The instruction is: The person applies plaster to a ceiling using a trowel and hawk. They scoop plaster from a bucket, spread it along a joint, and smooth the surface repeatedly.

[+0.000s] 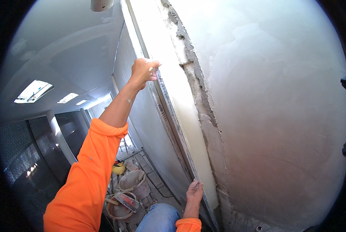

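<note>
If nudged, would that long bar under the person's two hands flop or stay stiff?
The long bar looks fairly stiff, as its edge runs nearly straight between the left hand and the right hand. Being so long and narrow, it may swing or tip easily. Its speckled edge probably feels gritty rather than slippery.

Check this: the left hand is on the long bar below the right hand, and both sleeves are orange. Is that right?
Not quite: the head view shows the left hand on the long bar above the right hand. Both sleeves are orange, as stated.
</note>
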Motion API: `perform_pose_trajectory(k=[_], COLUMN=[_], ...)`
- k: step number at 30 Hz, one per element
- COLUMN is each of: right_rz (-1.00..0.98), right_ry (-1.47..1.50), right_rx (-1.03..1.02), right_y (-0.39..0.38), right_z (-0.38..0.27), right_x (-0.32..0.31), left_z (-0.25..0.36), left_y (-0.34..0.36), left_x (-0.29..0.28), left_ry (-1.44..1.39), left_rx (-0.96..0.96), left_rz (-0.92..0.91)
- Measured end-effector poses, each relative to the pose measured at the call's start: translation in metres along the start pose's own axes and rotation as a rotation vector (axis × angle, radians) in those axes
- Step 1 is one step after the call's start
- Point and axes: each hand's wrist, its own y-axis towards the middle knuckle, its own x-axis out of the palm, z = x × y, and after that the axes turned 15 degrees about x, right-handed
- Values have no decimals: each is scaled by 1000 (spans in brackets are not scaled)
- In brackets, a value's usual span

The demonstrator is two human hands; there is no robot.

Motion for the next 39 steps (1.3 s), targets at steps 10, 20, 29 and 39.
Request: perform_pose_trajectory(k=[10, 20, 29, 39], right_rz=[-51, -29, 18, 117], right_ry=[-1, -18, 57, 57], right_rx=[21, 46, 28, 14], right_y=[1, 1, -9, -23], right_z=[-3, -3, -1, -9], right_x=[-1, -2, 5, 29], left_z=[-13, -6, 11, 32], left_y=[8, 6, 7, 6], left_x=[-4, -5, -1, 10], left_ry=[-57, -17, 107, 308], left_rx=[-48, -25, 16, 45], left_rz=[-48, -70, -12, -14])
